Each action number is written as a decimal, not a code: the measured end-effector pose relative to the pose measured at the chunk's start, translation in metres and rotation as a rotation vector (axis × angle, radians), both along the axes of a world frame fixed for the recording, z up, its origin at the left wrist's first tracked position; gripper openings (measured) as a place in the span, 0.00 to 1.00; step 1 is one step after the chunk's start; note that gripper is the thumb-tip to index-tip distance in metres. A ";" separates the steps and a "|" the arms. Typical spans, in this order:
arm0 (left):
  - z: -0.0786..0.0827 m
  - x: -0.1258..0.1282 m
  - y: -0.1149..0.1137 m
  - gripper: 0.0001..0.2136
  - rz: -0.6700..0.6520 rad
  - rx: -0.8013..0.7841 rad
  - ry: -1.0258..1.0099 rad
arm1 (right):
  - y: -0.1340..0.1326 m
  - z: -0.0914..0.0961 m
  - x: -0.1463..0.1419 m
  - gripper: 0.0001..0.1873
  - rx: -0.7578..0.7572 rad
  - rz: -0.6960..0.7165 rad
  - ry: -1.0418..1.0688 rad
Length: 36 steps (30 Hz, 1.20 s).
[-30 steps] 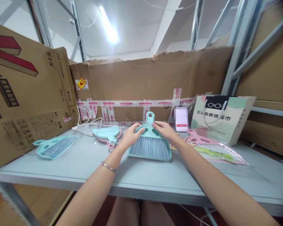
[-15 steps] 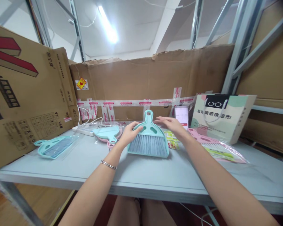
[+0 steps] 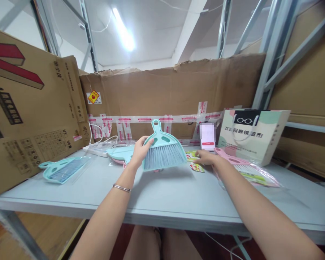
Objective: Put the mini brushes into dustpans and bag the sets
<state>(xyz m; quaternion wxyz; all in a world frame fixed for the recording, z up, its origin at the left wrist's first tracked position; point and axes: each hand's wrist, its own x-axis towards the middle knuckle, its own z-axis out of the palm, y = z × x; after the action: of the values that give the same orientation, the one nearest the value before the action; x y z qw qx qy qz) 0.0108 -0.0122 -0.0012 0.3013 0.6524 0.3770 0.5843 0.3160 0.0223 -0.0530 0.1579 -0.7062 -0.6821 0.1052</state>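
My left hand (image 3: 141, 150) grips the left edge of a mint-green dustpan (image 3: 164, 139), its thumb on the front. A matching brush with grey-blue bristles (image 3: 165, 156) is nested in the pan. The set is tilted, handle up, raised off the tabletop. My right hand (image 3: 208, 157) is low over small yellow-green printed cards (image 3: 197, 167) on the table, fingers apart and fingertips at the upper cards. Whether it touches them is hard to see. Just right of that hand lies a pink dustpan and brush set (image 3: 239, 162) in clear plastic.
Another mint dustpan set (image 3: 63, 169) lies bagged at the left. Mint and pink dustpans (image 3: 120, 153) lie behind my left hand, near a white power strip (image 3: 97, 148). A phone (image 3: 207, 136) and a paper bag (image 3: 253, 135) stand at the back right. Cardboard (image 3: 157, 90) walls the table.
My left hand has lifted the dustpan and brush and moved them left, tilting them. My right hand has dropped from beside the handle to the printed cards.
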 end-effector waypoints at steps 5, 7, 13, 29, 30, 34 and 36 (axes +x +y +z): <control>0.001 -0.001 0.000 0.14 -0.001 -0.005 0.013 | 0.005 -0.004 -0.001 0.26 0.019 0.030 0.015; 0.000 -0.001 0.001 0.14 0.015 0.006 0.007 | 0.005 -0.004 -0.004 0.23 0.061 0.032 0.023; -0.006 -0.004 0.009 0.15 0.112 -0.046 0.001 | 0.000 0.021 -0.022 0.10 0.322 0.021 0.073; -0.011 0.007 0.002 0.18 -0.407 -0.698 -0.275 | -0.047 0.026 -0.117 0.07 0.587 0.606 0.337; -0.010 0.008 0.000 0.18 -0.430 -0.698 -0.285 | -0.047 0.025 -0.117 0.07 0.607 0.588 0.305; -0.008 0.013 -0.006 0.18 -0.472 -0.683 -0.307 | -0.048 0.027 -0.117 0.07 0.627 0.556 0.202; -0.007 0.013 -0.007 0.18 -0.468 -0.676 -0.302 | -0.049 0.027 -0.118 0.07 0.623 0.549 0.165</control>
<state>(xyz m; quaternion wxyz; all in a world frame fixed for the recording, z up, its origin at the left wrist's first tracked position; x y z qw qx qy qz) 0.0242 -0.0188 -0.0087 0.6740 0.4923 0.3409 0.4327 0.1983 -0.0270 -0.0262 0.3840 -0.4061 -0.8291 -0.0117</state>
